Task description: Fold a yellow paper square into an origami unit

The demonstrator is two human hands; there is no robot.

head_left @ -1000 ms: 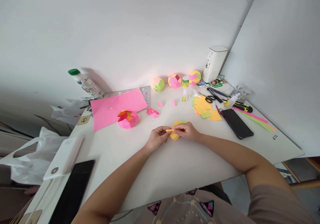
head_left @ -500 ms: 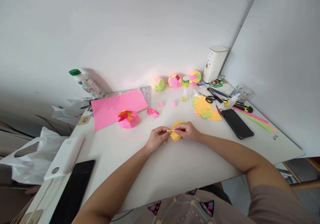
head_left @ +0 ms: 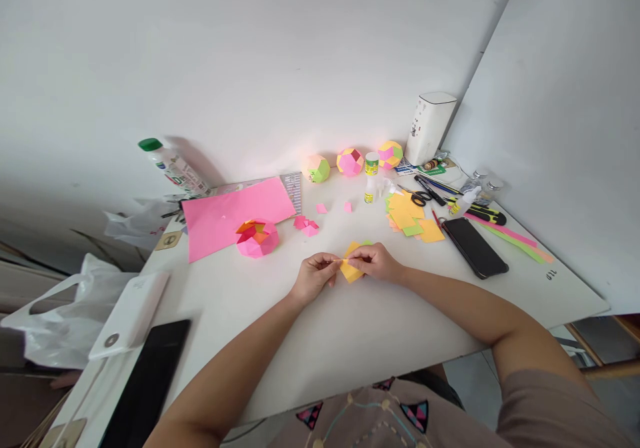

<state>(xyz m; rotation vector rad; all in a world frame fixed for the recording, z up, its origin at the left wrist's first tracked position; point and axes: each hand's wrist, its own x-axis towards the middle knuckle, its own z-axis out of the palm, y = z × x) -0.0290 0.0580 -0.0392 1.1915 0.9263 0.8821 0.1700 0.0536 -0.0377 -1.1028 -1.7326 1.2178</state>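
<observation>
Near the middle of the white table, my left hand [head_left: 319, 276] and my right hand [head_left: 374, 261] meet, fingertips pinched on a small orange paper piece [head_left: 344, 260]. An orange paper square [head_left: 353, 273] shows beneath and between them, with a bit of green paper behind. My right fingers partly cover both. To the left stands an open pink paper ball [head_left: 257, 238] with a red and orange inside. Folded pink pieces [head_left: 307, 225] lie beyond my left hand, and two small pink bits [head_left: 321, 209] lie farther back.
Three paper balls [head_left: 350, 162] line the wall beside glue bottles [head_left: 371, 180]. At right are orange and green papers [head_left: 410, 213], scissors [head_left: 421, 199], a black phone [head_left: 475, 247] and cutters. A pink sheet [head_left: 235, 216], white box [head_left: 129, 315] and black tablet [head_left: 147, 381] are at left.
The orange piece between my fingertips has tilted slightly and shows less of its surface. Both hands have stayed almost in place.
</observation>
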